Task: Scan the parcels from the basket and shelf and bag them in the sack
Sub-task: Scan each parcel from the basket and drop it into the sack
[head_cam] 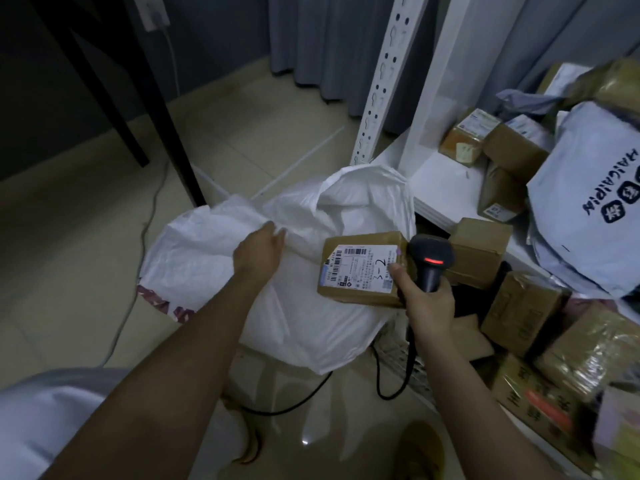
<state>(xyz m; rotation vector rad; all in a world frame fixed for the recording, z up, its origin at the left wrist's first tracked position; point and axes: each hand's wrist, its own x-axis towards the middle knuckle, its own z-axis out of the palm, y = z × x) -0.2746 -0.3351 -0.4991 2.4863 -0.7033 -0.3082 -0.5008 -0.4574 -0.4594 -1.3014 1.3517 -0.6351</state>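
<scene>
Cardboard parcel, scanner: right hand grips | left hand fingers hidden, sack

Beige tiled floor under white sack, white shelf stacked with cardboard parcels, grey mailer bag

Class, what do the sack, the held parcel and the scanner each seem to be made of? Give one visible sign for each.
Sack: likely woven plastic; white, crinkly, faint weave.
Parcel: brown cardboard; matte, with glossy tape and a paper label.
Scanner: probably moulded plastic; smooth, black, slight sheen.
</scene>
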